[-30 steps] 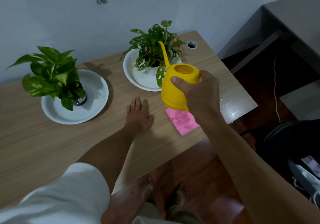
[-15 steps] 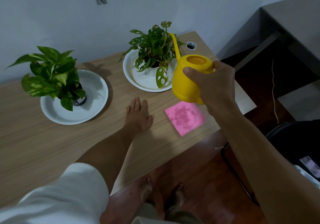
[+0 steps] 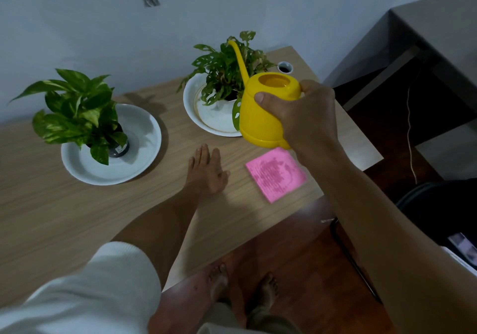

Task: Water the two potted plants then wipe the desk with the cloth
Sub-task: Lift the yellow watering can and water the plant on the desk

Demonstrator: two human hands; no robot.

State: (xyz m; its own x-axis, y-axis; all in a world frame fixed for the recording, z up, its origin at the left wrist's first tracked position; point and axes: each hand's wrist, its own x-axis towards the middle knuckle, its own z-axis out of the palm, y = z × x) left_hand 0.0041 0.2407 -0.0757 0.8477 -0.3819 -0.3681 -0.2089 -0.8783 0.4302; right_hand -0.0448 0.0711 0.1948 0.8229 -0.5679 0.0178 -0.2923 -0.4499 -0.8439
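Note:
My right hand point(image 3: 307, 114) grips a yellow watering can point(image 3: 260, 111), held above the desk with its thin spout rising over the right potted plant point(image 3: 224, 73). That plant stands in a white dish point(image 3: 191, 106). The left potted plant point(image 3: 74, 111), with broad variegated leaves, stands in a dark pot on a white saucer point(image 3: 144, 150). A pink cloth point(image 3: 276, 173) lies flat on the wooden desk point(image 3: 77, 209), just below the can. My left hand point(image 3: 206, 171) rests palm down on the desk between the saucer and the cloth, fingers apart, holding nothing.
A round cable hole point(image 3: 285, 67) sits at the desk's far right corner. The wall runs close behind both plants. To the right is a dark side table point(image 3: 426, 39) with a hanging cord point(image 3: 409, 132). Bare feet point(image 3: 242, 287) stand on the red-brown floor under the front edge.
My right hand carried the watering can right and up off the cloth, then drifted back left toward the right plant. The pink cloth is now uncovered. My left hand stayed still.

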